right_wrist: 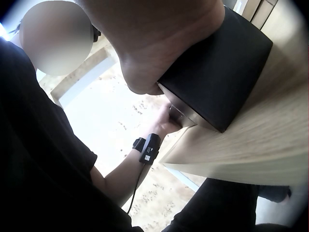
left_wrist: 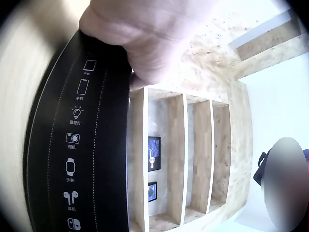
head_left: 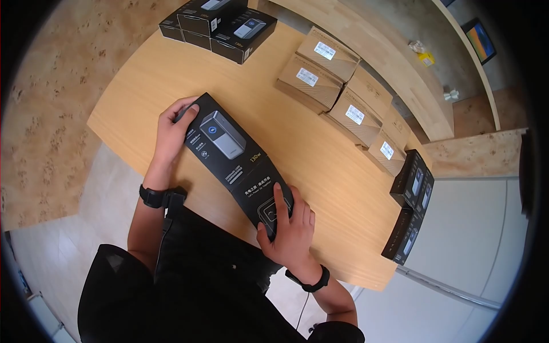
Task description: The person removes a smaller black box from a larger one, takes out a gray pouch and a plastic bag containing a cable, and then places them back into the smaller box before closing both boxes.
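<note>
A long black printed box (head_left: 231,151) slants across the near part of the table, with a power bank picture and "130W" on its upper section. It bends slightly at a seam before a lower section (head_left: 260,197) printed with white lettering and an outline drawing. My left hand (head_left: 173,127) grips the far end, thumb on the printed face. At the near end my right hand (head_left: 291,228) holds the lower section, fingers over its top and thumb at its edge. In the left wrist view, a side panel (left_wrist: 72,145) bears a row of device icons.
Several black boxes (head_left: 229,43) are stacked at the far left of the wooden table (head_left: 143,91). Brown cartons (head_left: 309,80) with white labels line the far edge. Two more black boxes (head_left: 413,180) stand at the right edge. Wooden shelving (head_left: 366,34) rises behind.
</note>
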